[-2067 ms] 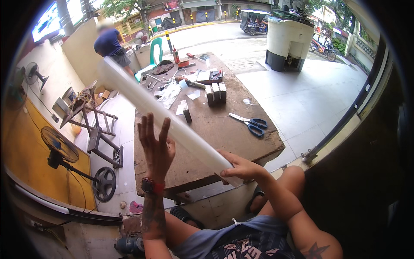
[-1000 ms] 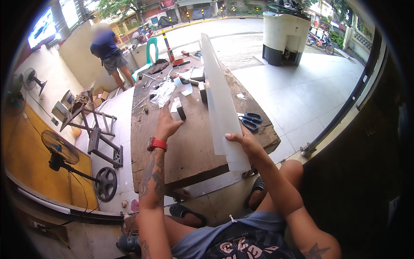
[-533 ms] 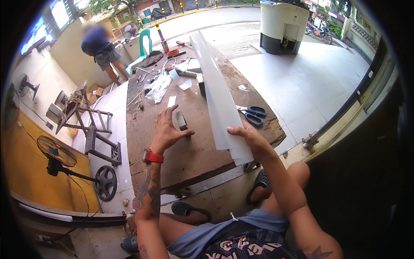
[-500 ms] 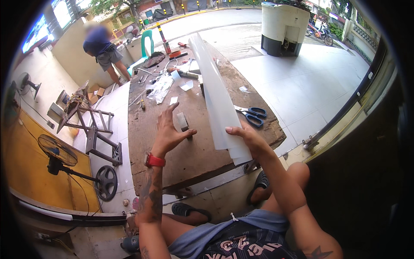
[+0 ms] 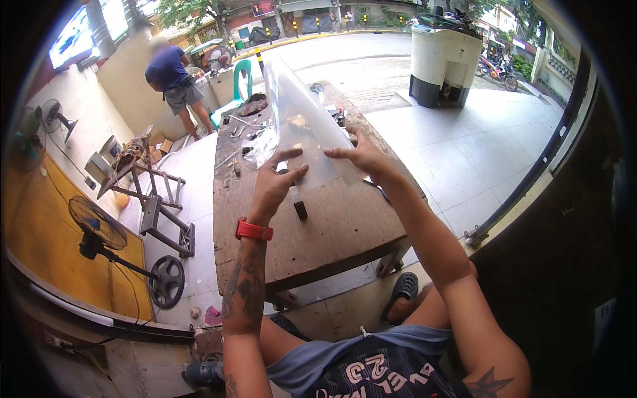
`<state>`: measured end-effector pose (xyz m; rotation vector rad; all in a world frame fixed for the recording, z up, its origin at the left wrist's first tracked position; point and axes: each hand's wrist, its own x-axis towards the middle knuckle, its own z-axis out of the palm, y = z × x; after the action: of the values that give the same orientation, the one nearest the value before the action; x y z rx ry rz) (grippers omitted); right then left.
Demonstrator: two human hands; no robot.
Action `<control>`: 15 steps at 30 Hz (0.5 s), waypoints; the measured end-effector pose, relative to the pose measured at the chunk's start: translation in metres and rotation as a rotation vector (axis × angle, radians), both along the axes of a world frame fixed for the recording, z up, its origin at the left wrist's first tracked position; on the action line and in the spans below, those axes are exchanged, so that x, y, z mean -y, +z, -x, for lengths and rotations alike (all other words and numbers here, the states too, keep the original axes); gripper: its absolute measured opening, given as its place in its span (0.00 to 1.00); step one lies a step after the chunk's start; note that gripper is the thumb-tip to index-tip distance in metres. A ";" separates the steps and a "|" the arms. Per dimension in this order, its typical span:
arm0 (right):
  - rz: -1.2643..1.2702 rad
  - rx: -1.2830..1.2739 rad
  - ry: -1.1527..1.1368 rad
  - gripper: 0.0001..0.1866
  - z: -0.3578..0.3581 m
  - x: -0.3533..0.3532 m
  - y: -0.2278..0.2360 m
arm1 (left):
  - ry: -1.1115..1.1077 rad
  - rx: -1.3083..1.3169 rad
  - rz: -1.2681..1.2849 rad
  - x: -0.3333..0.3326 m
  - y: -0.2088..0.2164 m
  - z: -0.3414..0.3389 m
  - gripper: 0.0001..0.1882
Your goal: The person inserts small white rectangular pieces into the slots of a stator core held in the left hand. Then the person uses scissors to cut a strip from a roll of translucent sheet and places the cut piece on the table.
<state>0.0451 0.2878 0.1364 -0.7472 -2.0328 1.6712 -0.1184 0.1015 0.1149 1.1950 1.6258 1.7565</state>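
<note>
A translucent plastic sheet [image 5: 306, 126] rises in front of me, spread into a wide curve over the table. My left hand [image 5: 273, 182], with a red watch at the wrist, pinches its lower left edge, thumb and fingers bent toward each other. At the right edge my right hand [image 5: 365, 158] grips the sheet, thumb across its front and fingers behind. A small dark block [image 5: 300, 210] stands on the wooden table [image 5: 332, 235] just below the sheet. The scissors are mostly hidden by my right forearm.
Cables, a clear plastic bag [image 5: 260, 149] and tools litter the table's far left. A green chair [image 5: 242, 79] stands beyond it. On the left are a standing fan [image 5: 96, 225] and a wooden stand [image 5: 159, 199]. A person [image 5: 171, 76] stands at the back left; a white drum [image 5: 443, 60] is at the back right.
The rolled sheet has opened out and moved left and away from me. My left hand, apart from it before, has come to its edge. My right hand has moved farther forward.
</note>
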 end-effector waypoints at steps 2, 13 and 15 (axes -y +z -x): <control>-0.109 -0.017 -0.141 0.56 0.020 -0.017 0.012 | 0.024 -0.036 0.099 -0.006 0.005 0.026 0.26; -0.987 0.596 -0.279 0.23 -0.107 0.005 -0.119 | -0.037 -0.058 0.360 0.013 -0.069 0.065 0.28; -1.040 0.626 -0.265 0.20 -0.115 0.003 -0.125 | -0.045 -0.051 0.328 0.015 -0.071 0.062 0.28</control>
<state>0.1598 0.2852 0.0109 -1.1034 -2.6053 0.0817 -0.1807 0.0869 0.0434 1.1166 1.8156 1.3737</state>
